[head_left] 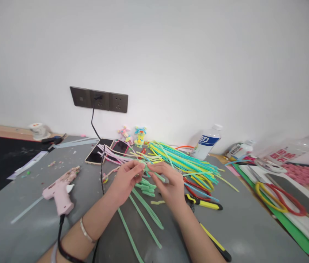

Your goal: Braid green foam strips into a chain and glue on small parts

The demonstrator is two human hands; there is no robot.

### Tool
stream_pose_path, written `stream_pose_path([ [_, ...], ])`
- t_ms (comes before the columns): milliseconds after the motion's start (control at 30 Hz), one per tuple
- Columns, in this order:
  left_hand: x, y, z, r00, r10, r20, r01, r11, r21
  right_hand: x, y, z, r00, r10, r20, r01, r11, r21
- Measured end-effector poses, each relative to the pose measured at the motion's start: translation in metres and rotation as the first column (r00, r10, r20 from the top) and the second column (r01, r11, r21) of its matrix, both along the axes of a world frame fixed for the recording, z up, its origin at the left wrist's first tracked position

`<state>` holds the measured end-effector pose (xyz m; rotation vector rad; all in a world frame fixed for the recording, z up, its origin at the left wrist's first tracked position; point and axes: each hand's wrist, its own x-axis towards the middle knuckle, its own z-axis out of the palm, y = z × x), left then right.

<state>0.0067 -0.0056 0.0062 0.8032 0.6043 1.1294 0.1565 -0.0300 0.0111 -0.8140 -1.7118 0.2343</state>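
Observation:
Over the middle of the table, my left hand (128,177) and my right hand (171,182) meet with fingertips pinched around a light green pipe cleaner (147,168). Its bent shape is partly covered by the fingers. A folded bundle of green pipe cleaners (145,187) lies just below the hands. Long green pipe cleaners (146,206) stretch from there toward the table's front. Left of my left forearm rests a pink hot glue gun (61,191), a clear glue stick (27,211) at its back end. Pliers with yellow and black handles (206,204) lie to the right of my right hand.
A pile of blue, green and yellow pipe cleaners (187,160) spreads behind my right hand. Phones (98,155) and two small pipe-cleaner figures (140,136) are near the wall. A black cord (101,175) crosses the table. Bottles (207,142) and scissors (271,197) occupy the right side.

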Motion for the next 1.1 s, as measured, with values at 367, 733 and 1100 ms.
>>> stream_pose_path([
  [367, -0.004, -0.001, 0.001, 0.994, 0.016, -0.111, -0.003, 0.993, 0.121, 0.002, -0.001, 0.002, 0.972, 0.083, -0.218, -0.111, 0.987, -0.117],
  [733, -0.006, 0.000, -0.003, 0.987, 0.088, -0.133, -0.055, 0.971, 0.235, 0.006, 0.001, 0.002, 0.948, 0.165, -0.272, -0.229, 0.948, -0.221],
  [1100, -0.005, -0.001, 0.004, 0.972, 0.160, -0.171, -0.118, 0.966, 0.231, 0.003, 0.004, 0.001, 0.981, 0.080, -0.177, -0.119, 0.968, -0.223],
])
